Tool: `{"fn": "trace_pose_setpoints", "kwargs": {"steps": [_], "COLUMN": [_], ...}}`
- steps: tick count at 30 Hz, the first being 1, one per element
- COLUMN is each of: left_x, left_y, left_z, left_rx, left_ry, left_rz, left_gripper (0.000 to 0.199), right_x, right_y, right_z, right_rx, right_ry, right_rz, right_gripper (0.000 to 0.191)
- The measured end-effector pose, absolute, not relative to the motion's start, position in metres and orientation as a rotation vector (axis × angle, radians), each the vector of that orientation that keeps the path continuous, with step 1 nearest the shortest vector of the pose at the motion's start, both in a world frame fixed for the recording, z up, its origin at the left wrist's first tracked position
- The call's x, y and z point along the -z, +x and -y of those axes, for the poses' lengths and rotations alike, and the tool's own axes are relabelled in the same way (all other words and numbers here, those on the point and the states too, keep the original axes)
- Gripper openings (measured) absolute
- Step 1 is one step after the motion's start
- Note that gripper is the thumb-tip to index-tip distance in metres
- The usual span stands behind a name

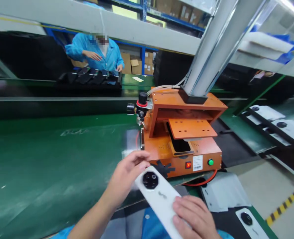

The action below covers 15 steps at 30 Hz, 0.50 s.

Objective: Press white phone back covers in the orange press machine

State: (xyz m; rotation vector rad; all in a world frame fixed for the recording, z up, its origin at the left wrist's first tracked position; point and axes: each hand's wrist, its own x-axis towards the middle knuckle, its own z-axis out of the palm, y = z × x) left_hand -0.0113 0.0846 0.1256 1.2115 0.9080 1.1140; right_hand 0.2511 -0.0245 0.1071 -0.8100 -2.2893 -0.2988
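Note:
A white phone [160, 196] lies slanted in front of me, back side up, with a round black camera ring near its upper end. At that upper end my left hand [125, 172] is closed, thumb at the corner and fingers curled behind. My right hand [194, 215] grips the lower part, its fingers laid over the right edge and back. Just beyond stands an orange press machine [159, 146]. In its holder, under the raised plate [191, 128], sits a dark flat piece [182, 146]; whether it is a phone I cannot tell.
Another white phone [251, 223] lies at the lower right beside a stack of pale sheets [226, 191]. More white phones [290, 127] rest on a rack at the right. Across the green bench [49, 159], a person in blue [109, 54] works behind a black tray [87, 87].

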Motion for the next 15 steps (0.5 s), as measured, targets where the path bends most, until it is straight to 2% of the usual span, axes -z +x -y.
{"fn": "trace_pose_setpoints", "kwargs": {"steps": [5,9,15], "left_x": [-0.158,-0.167,-0.161], "left_y": [0.069,0.111,0.141], "left_z": [-0.139,-0.159,-0.179], "left_rx": [-1.055,-1.074,-1.206], "left_ry": [0.946,0.815,0.718], "left_rz": [-0.673,-0.581,-0.584], "left_gripper": [0.04,0.033,0.037], "right_x": [-0.105,-0.094,-0.08], "right_y": [0.315,0.334,0.333], "right_z": [0.039,0.021,-0.005], "right_rx": [0.504,0.635,0.595], "right_ry": [-1.066,-1.119,-1.098], "right_rz": [2.094,1.975,2.053], "right_gripper": [0.03,0.047,0.056]}}
